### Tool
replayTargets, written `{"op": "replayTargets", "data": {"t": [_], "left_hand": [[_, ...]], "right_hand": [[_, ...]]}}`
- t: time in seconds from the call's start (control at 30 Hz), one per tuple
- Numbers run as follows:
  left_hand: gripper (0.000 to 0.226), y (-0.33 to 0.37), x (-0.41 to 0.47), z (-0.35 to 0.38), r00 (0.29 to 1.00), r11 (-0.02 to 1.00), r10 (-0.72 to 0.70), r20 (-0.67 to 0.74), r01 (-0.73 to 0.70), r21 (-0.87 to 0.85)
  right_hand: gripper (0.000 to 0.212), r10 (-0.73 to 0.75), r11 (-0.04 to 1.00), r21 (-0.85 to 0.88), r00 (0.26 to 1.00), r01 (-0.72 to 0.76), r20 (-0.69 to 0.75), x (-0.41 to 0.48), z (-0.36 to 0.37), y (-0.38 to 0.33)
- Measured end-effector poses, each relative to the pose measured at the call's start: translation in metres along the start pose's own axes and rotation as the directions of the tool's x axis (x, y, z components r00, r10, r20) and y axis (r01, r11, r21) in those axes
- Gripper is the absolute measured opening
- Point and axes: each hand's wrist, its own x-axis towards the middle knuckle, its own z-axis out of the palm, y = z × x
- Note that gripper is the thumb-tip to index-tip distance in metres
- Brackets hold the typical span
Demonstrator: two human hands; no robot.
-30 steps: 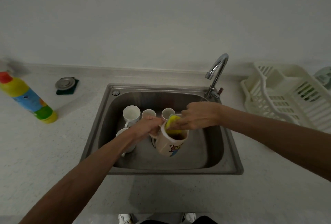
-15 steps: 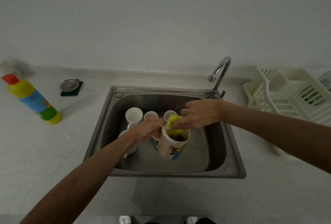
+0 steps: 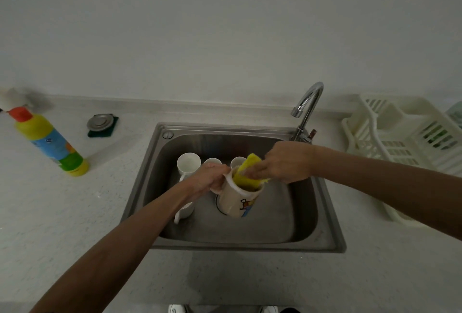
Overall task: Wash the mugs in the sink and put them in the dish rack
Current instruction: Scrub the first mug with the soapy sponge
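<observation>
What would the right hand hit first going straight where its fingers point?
Likely the mug, into whose mouth the right hand pushes the yellow sponge; the left hand holding the mug lies beyond. Depth is unclear.

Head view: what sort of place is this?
Most likely a kitchen counter: a steel sink with a tap, a plastic dish rack to its right, and a detergent bottle.

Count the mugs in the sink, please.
5: back row, large white mug, small mug, another small mug; a front-left mug under the left forearm; the cartoon mug in the left hand. Others may be hidden.
</observation>
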Motion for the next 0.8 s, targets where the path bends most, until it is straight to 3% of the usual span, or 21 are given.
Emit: {"op": "replayTargets", "data": {"t": [0.03, 0.07, 0.13, 0.2, 0.27, 0.37, 0.47, 0.53, 0.6, 0.67, 0.7, 0.73, 0.8], "left_hand": [[0.033, 0.000, 0.003, -0.003, 0.998, 1.000, 0.017, -0.064, -0.016, 0.013], [0.031, 0.000, 0.006, -0.006, 0.992, 0.999, 0.039, -0.123, -0.033, 0.043], [0.035, 0.001, 0.012, -0.008, 0.979, 0.992, 0.083, -0.184, -0.063, 0.110], [0.040, 0.000, 0.015, -0.009, 0.973, 0.985, 0.123, -0.193, -0.096, 0.143], [0.041, -0.003, 0.016, -0.007, 0.969, 0.982, 0.138, -0.204, -0.108, 0.154], [0.038, -0.006, 0.016, -0.002, 0.963, 0.985, 0.146, -0.228, -0.119, 0.128], [0.038, -0.009, 0.017, 0.006, 0.956, 0.982, 0.167, -0.242, -0.139, 0.127], [0.041, -0.011, 0.019, 0.010, 0.948, 0.978, 0.184, -0.259, -0.149, 0.147], [0.050, -0.011, 0.020, 0.011, 0.936, 0.979, 0.190, -0.297, -0.156, 0.133], [0.048, -0.011, 0.020, 0.005, 0.932, 0.981, 0.187, -0.312, -0.158, 0.116], [0.043, -0.011, 0.019, 0.002, 0.935, 0.982, 0.180, -0.307, -0.154, 0.107], [0.039, -0.011, 0.018, -0.001, 0.940, 0.985, 0.170, -0.296, -0.149, 0.091], [0.035, -0.013, 0.017, -0.007, 0.948, 0.989, 0.143, -0.285, -0.131, 0.063]], "right_hand": [[0.054, 0.138, 0.973, 0.171, 0.984, -0.156, 0.113, -0.003, -0.001, -0.002], [0.048, 0.243, 0.880, 0.359, 0.944, -0.311, 0.223, -0.004, 0.000, -0.006], [0.035, 0.322, 0.530, 0.690, 0.870, -0.493, 0.374, 0.001, 0.003, -0.014], [0.025, 0.295, 0.153, 0.843, 0.838, -0.515, 0.459, 0.006, 0.001, -0.022], [0.021, 0.271, -0.151, 0.864, 0.821, -0.480, 0.503, 0.008, -0.005, -0.028], [0.016, 0.276, -0.561, 0.753, 0.780, -0.343, 0.561, 0.020, -0.016, -0.038], [0.010, 0.401, -0.818, 0.570, 0.630, -0.080, 0.665, 0.040, -0.011, -0.043], [0.015, 0.446, -0.879, 0.464, 0.523, 0.107, 0.726, 0.050, -0.011, -0.045], [0.017, 0.485, -0.869, 0.462, 0.492, 0.178, 0.723, 0.056, -0.014, -0.046], [0.016, 0.492, -0.833, 0.550, 0.542, 0.064, 0.682, 0.054, -0.022, -0.049], [0.015, 0.492, -0.765, 0.640, 0.578, -0.069, 0.651, 0.050, -0.025, -0.050], [0.018, 0.504, -0.617, 0.751, 0.614, -0.236, 0.608, 0.044, -0.025, -0.050], [0.027, 0.490, -0.107, 0.866, 0.731, -0.489, 0.474, 0.030, -0.026, -0.045]]}}
